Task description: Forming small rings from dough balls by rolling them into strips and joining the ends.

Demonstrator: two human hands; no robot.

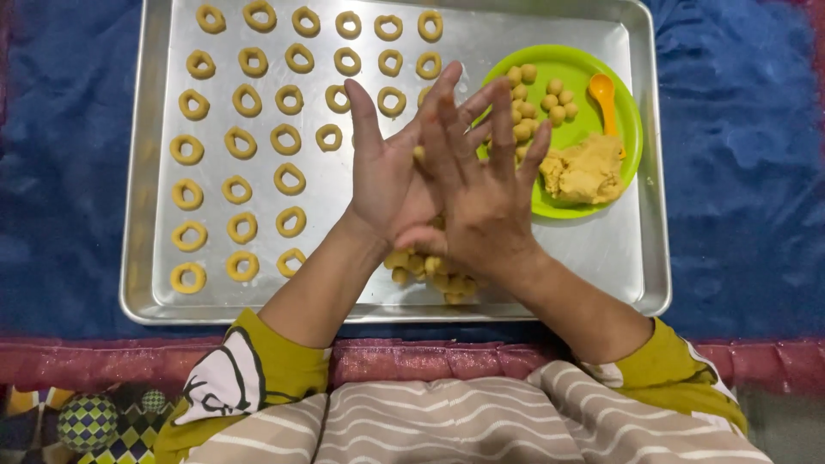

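Head view looks down on a shiny metal baking tray (619, 258) lying on a blue cloth (739, 172). Rows of small tan dough rings (243, 143) fill the tray's left half, smooth and matte, each with a hole at its middle. On the right sits a round bright green plate (632, 116) carrying little dough balls (550, 99), a rough lump of dough (586, 170) and an orange spoon (605, 96). More dough balls (430, 273) lie heaped on the tray near its front edge, partly hidden under the wrists. Above the tray's middle the left hand (387, 176) and right hand (485, 193) are pressed palm to palm, fingers stretched out flat and spread; a sliver of dough (419, 153) shows between them, the rest hidden by the right hand, which lies across the left
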